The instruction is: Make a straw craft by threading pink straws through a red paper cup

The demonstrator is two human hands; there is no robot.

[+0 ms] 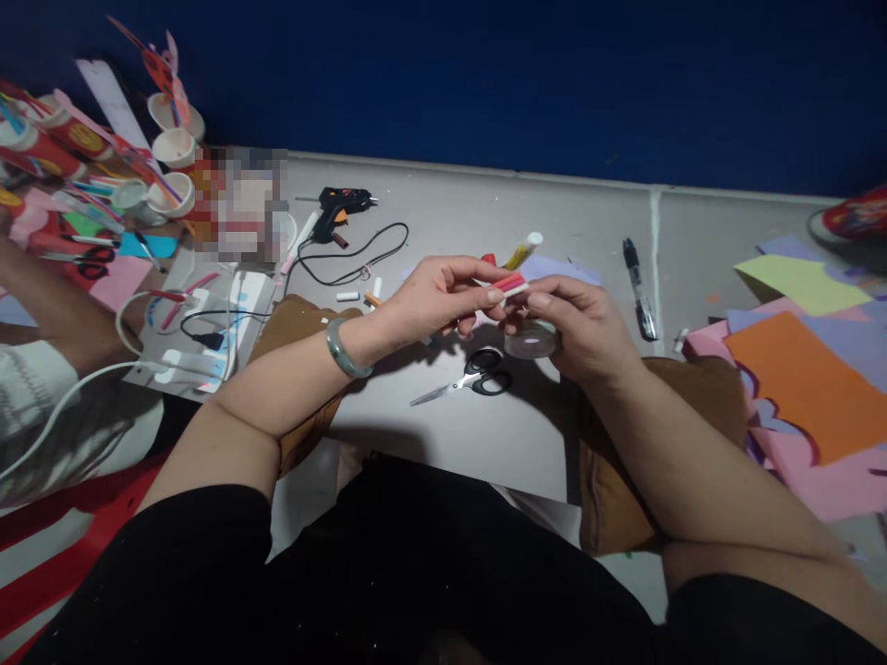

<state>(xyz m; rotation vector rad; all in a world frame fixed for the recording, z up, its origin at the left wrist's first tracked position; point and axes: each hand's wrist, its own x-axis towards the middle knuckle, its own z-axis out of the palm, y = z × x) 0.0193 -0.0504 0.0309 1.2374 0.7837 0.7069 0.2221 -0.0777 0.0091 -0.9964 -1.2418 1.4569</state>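
Free tabletop [457,203] beyond hands [447,297], between glue gun [336,209] and black pen [638,288]; yellow tube [521,253] and looped cable [364,275] obstruct.

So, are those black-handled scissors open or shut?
The black-handled scissors look shut: their blades lie together, narrowing to a single tip.

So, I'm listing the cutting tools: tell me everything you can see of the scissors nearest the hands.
The scissors have two black, plastic-looking finger loops and silvery, metal-looking blades that look shut or nearly so. They lie flat on the pale work surface, tips toward the picture's lower left. Neither the left hand nor the right hand visibly touches them.
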